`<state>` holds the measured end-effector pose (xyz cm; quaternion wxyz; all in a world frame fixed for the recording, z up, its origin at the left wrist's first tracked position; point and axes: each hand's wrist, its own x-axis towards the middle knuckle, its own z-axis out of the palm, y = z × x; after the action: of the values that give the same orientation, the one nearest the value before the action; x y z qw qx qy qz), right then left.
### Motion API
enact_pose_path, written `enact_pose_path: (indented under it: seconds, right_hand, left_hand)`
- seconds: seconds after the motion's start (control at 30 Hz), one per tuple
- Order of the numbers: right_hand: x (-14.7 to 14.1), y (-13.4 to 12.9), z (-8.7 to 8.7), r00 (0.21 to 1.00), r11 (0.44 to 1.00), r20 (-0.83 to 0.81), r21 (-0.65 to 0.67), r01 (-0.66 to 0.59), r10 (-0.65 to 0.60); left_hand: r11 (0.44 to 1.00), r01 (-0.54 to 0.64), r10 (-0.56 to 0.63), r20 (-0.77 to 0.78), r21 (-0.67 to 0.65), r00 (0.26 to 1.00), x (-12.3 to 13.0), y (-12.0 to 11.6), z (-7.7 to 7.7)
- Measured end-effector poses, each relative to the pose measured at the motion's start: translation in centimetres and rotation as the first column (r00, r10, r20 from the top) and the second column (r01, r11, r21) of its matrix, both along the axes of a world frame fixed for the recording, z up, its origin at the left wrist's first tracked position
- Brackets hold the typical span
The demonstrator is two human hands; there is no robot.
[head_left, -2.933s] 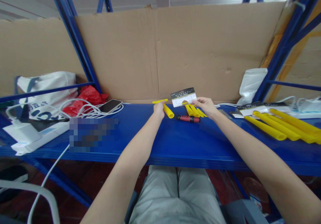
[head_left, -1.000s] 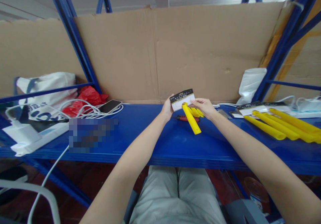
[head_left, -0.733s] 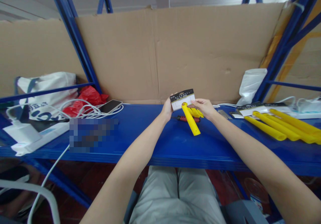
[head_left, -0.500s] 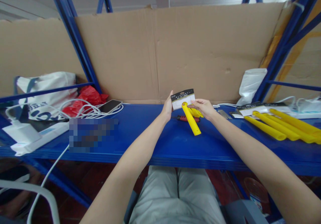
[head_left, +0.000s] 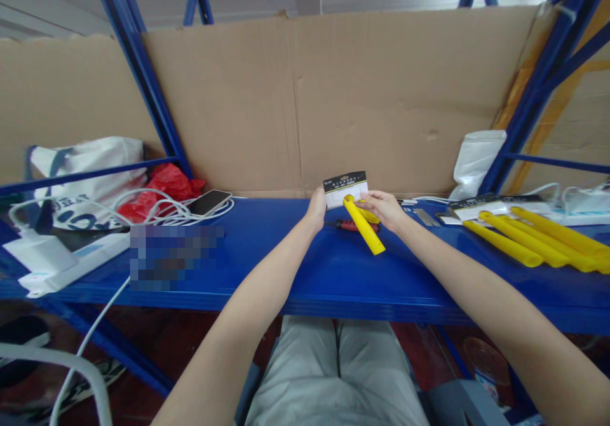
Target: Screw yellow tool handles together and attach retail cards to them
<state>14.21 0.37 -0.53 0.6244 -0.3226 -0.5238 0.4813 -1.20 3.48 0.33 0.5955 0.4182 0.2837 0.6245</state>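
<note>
So the left hand (head_left: 316, 210) has its fingers closed on the 9 o'clock edge of a black-and-white printed card (head_left: 333, 195), and the right hand's (head_left: 387, 210) are pinched at its 3 o'clock side. A long yellow plastic tube (head_left: 366, 229) hangs off it toward 5 o'clock, over the blue metal desk (head_left: 267, 254).

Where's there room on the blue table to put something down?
Two bare patches: between the phone and the left hand, and in front of the red tool, between the forearms.

Crowded: the left end, with the power strip and red bag; the right, with yellow tubes.
</note>
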Motion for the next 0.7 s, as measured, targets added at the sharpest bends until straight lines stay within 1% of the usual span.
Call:
enact_pose_path:
  seconds: [0.1, 0.23, 0.27, 0.33, 0.4, 0.5, 0.57, 0.63, 0.7]
  right_hand:
    - [-0.1, -0.2, 0.1, 1.0, 0.999, 0.003, -0.03, 0.024, -0.024]
    - [-0.3, -0.4, 0.4, 0.999, 0.995, -0.022, -0.092, 0.04, -0.042]
    - [-0.3, -0.4, 0.5, 0.998, 0.993, -0.034, -0.109, 0.042, -0.046]
    - [-0.5, -0.3, 0.6, 0.997, 0.99, -0.054, -0.132, 0.051, -0.058]
    - [-0.6, -0.1, 0.6, 0.995, 0.989, -0.056, -0.132, 0.072, -0.08]
    - [-0.8, 0.3, 0.1, 0.994, 0.99, -0.028, -0.09, 0.107, -0.109]
    - [-0.9, 0.4, -0.3, 0.993, 0.991, 0.001, -0.066, 0.116, -0.117]
    - [-1.1, 0.5, -0.8, 0.991, 0.989, 0.048, -0.073, 0.127, -0.124]
    - [-1.5, 0.5, -1.1, 0.979, 0.982, 0.131, -0.082, 0.169, -0.157]
  left_hand:
    - [0.999, -0.034, 0.034, -0.017, 0.015, 0.999, 0.2, -0.3, 0.0]
    - [1.0, 0.007, -0.007, 0.007, 0.028, 1.0, 0.0, -1.2, 0.4]
    - [1.0, -0.003, 0.003, -0.009, 0.029, 1.0, 0.0, -1.4, 0.5]
    - [0.998, -0.058, 0.059, -0.065, 0.021, 0.996, -0.1, -1.9, 0.6]
    - [0.992, -0.114, 0.12, -0.119, 0.051, 0.986, -0.1, -2.0, 0.6]
    - [0.972, -0.217, 0.228, -0.125, 0.093, 0.966, -0.1, -1.7, 0.3]
    - [0.949, -0.297, 0.309, -0.129, 0.105, 0.942, -0.1, -1.2, 0.1]
    - [0.926, -0.362, 0.375, -0.147, 0.109, 0.915, -0.3, -0.7, -0.2]
    - [0.916, -0.385, 0.399, -0.162, 0.112, 0.902, -0.6, 0.0, -0.6]
